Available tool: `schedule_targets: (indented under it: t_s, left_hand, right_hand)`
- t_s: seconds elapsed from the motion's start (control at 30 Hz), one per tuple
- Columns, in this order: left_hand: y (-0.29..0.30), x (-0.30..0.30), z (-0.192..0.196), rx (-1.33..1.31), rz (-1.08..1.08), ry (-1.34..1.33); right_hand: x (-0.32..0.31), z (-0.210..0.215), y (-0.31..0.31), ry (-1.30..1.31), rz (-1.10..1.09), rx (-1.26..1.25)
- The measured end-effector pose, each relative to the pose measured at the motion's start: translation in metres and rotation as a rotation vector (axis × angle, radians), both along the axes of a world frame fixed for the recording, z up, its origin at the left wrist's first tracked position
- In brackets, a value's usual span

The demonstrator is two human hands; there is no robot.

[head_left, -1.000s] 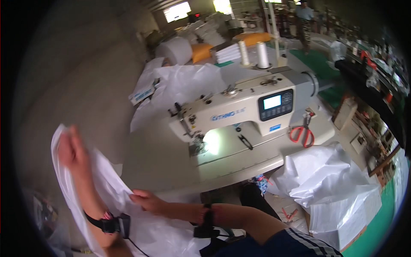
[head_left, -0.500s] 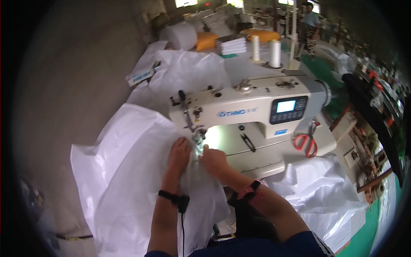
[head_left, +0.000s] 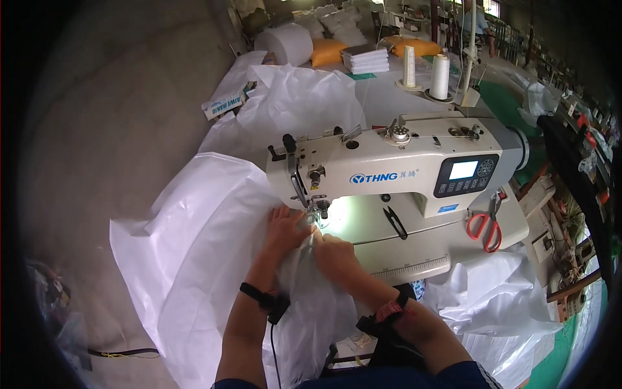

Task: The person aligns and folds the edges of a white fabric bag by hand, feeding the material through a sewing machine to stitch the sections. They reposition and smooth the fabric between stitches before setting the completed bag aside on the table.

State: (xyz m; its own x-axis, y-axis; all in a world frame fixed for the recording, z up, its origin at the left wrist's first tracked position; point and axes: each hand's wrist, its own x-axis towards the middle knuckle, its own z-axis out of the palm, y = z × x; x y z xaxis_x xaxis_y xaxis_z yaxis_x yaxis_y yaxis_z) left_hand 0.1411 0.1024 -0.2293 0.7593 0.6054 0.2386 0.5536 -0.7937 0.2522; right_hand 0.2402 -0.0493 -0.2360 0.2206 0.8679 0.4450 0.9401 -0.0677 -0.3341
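Large thin white woven-plastic sheet, draped off my bench under the cream sewing machine needle: light, limp, slippery, I judge; left hand and right hand pressed flat, gripping best near the edge.

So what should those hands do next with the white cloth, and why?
Probably slide the white cloth a little further under the needle. Both the left hand and right hand press it flat right beside the sewing machine, its edge at the lit spot.

Sewing machine head blocks travel at 12 o'clock of both hands; bed surface at 3 o'clock is passable up to black snips and red scissors
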Motion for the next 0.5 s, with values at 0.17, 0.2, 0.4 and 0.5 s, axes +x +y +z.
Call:
schedule_targets:
  t_s: [0.17,0.2,0.4,0.5]
  left_hand:
    - [0.005,0.013,-0.006,-0.002,-0.104,0.121]
    - [0.006,0.014,-0.008,-0.026,-0.073,0.156]
    - [0.017,0.008,-0.014,-0.012,-0.127,0.075]
    - [0.017,0.006,-0.004,-0.014,-0.139,0.078]
  right_hand:
    - [-0.006,0.005,-0.008,0.085,-0.111,-0.204]
    - [-0.007,0.005,-0.01,0.1,-0.094,-0.211]
    - [-0.008,0.006,-0.012,0.07,-0.087,-0.176]
    - [-0.012,0.009,-0.009,0.054,-0.081,-0.216]
